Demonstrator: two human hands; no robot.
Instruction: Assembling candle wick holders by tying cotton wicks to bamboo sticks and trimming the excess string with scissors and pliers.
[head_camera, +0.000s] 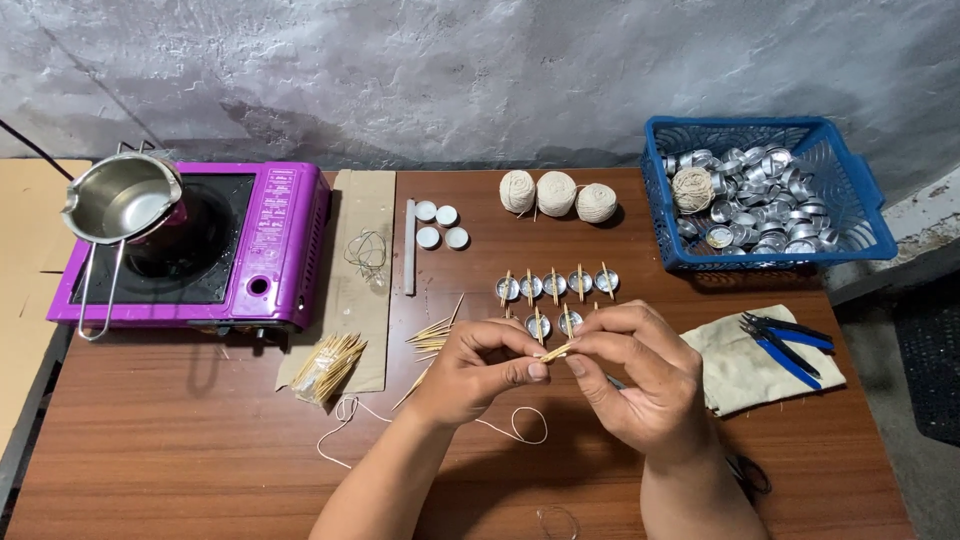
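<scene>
You hold a short pair of wooden sticks (556, 351) between both hands over the middle of the surface (200, 440) — your left hand (478, 372) has its grip closed, thumb and forefinger pinched on one end, and your right hand (640, 375) pinches the other end with its fingers curled shut. A length of white string (500, 428) trails from under your hands toward the near edge.

Just beyond your fingers, eight small metal cups (556, 284) already stand with sticks laid across their rims — five in a back row, three in the nearer one. By that count a good batch looks prepared, yet the blue basket (860, 215) at the far right corner holds a heap of bare cups, so much seems left. Loose sticks (330, 365) lie left of your hands, three balls of twine (556, 193) sit by the far edge, and blue pliers (785, 340) rest on a cloth (735, 375) toward the right edge. A steel pot (120, 200) sits on the purple stove (285, 240) at the far left corner.
</scene>
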